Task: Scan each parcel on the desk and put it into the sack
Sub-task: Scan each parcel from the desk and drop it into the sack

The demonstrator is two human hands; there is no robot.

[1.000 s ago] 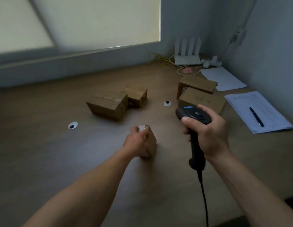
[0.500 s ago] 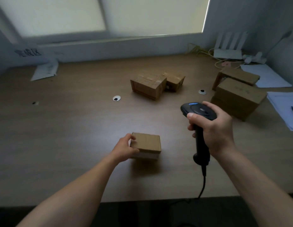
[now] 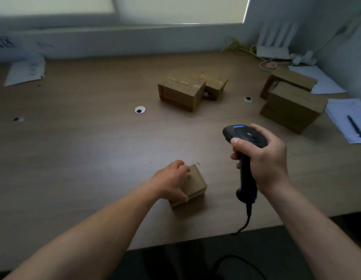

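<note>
A small brown cardboard parcel (image 3: pixel 195 183) sits near the desk's front edge, and my left hand (image 3: pixel 171 181) grips it from its left side, fingers curled over its top. To its right my right hand (image 3: pixel 262 156) holds a black corded barcode scanner (image 3: pixel 245 138) upright above the desk, its head pointing left. Two more parcels lie together mid-desk, a larger taped parcel (image 3: pixel 181 90) and a smaller parcel (image 3: pixel 215 85) behind it. At the right stand a big box (image 3: pixel 292 107) and a flat box (image 3: pixel 290 78) behind it. No sack is in view.
The wooden desk (image 3: pixel 84 148) has round cable holes (image 3: pixel 140 109). Papers with a pen (image 3: pixel 355 126) lie at the right edge, a white router (image 3: pixel 273 51) with cables in the far right corner, a loose sheet (image 3: pixel 25 70) at far left. The scanner cord hangs over the front edge.
The view has swung left and down. My left hand has turned the small parcel on the desk and now covers more of its top. The scanner hand has stayed about the same.
</note>
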